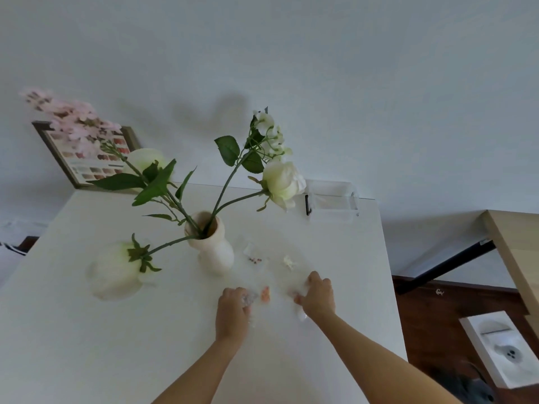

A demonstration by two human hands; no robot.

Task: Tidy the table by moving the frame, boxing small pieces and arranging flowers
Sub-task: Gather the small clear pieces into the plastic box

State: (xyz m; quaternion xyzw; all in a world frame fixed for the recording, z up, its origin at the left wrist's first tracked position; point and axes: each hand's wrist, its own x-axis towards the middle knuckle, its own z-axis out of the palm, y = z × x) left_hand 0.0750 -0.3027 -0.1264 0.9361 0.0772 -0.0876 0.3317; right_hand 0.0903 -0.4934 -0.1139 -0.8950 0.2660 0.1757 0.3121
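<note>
Both hands are resting on the white table (87, 330). The left hand (232, 312) is curling around a clear little packet (249, 297); the right hand (318, 295) is pressing closed on another (contents too blurred to tell). Orange pieces (265, 294) are lying between them. Beyond, flowers are standing in a vase (214, 252); farther right sits a clear box (332, 201), far left the frame (87, 154).

Left hand (233, 309) and right hand (318, 295) reach forward, fingers curled.
</note>
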